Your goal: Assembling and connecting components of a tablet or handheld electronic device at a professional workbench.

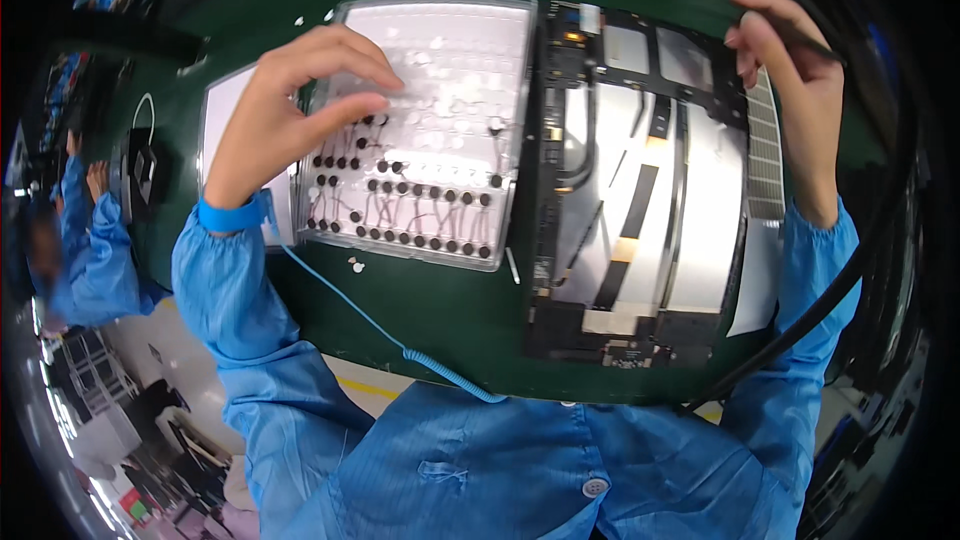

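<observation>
Remote feed. Clock faces: 12 = far edge, 6 = wearer.

L hand (290, 95): over tray (440, 25) at its 10; hides part of L rim. Thumb + fingertips slightly apart, nothing seen betw. them; can't tell if any touch tray.

R hand (806, 90): at 1 of unit (705, 160), fingers curled, thumb near them. Dark slim item (800, 36), blurred, crosses hand; can't tell if gripped.

Unit: R of tray, just beside it; dark frame, silver plates. Tray clear; black discs (373, 186) w/ thin leads, in rows, mostly lower half.

Around: white sheet (222, 120) partly under tray, at 9. Grid sheet (765, 155) at unit's 3. White bits (357, 266) on green table (440, 310), at tray's 7. White stick (513, 266) at tray's 5. Black box (140, 180) + co-worker (100, 260), blue sleeves, farther out at 9.

In way: I note black cable (805, 328) crossing in front of R sleeve (815, 255), approx. 4. L wrist strap (232, 217) trails coiled cord (440, 370) twd 6, clear of unit.
</observation>
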Available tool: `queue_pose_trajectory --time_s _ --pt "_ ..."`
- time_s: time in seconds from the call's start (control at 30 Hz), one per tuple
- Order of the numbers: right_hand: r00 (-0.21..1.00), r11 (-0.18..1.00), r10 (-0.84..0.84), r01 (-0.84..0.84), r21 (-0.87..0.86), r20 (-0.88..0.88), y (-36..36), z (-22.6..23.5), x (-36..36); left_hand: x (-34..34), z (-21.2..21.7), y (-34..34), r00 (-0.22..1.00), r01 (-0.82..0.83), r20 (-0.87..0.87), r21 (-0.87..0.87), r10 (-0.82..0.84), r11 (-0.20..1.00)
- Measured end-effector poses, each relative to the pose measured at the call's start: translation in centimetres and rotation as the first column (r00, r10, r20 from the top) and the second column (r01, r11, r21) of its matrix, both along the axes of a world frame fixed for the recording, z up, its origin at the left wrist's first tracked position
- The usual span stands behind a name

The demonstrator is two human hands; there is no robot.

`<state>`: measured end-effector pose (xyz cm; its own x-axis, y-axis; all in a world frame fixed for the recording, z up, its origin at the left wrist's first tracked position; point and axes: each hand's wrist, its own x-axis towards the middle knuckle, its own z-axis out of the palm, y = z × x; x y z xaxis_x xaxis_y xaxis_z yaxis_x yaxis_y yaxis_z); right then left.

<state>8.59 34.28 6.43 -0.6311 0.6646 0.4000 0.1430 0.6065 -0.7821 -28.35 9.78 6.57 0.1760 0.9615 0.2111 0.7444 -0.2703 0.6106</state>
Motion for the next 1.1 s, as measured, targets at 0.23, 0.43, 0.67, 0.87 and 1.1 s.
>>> queue_pose_trajectory --time_s 0.23,0.43,0.67,0.87,1.1 --pt "0.893 0.908 0.418 -0.411 -0.079 0.165 -7.4 4.5 -10.3 0.9 -2.3 -0.6 0.999 -0.039 0.041 0.093 0.035 0.995" --pt "0.800 0.794 0.593 -0.600 0.094 0.091 -6.5 5.4 -19.3 1.6 -2.6 -0.6 0.991 -0.102 0.094 0.043 0.098 0.994" --pt "0.757 0.768 0.627 -0.640 0.018 0.186 -6.7 4.5 -19.1 1.0 -3.0 -1.0 0.989 -0.111 0.115 0.111 0.098 0.988" --pt "0.500 0.503 0.814 -0.861 0.072 0.295 -7.8 2.2 -19.4 -0.1 -3.5 -0.9 0.988 -0.043 0.154 0.169 0.017 0.985" --pt "0.527 0.439 0.808 -0.837 0.327 0.262 -7.9 1.0 -19.5 -0.2 -2.9 -1.1 0.996 -0.003 0.091 0.103 -0.006 0.995"
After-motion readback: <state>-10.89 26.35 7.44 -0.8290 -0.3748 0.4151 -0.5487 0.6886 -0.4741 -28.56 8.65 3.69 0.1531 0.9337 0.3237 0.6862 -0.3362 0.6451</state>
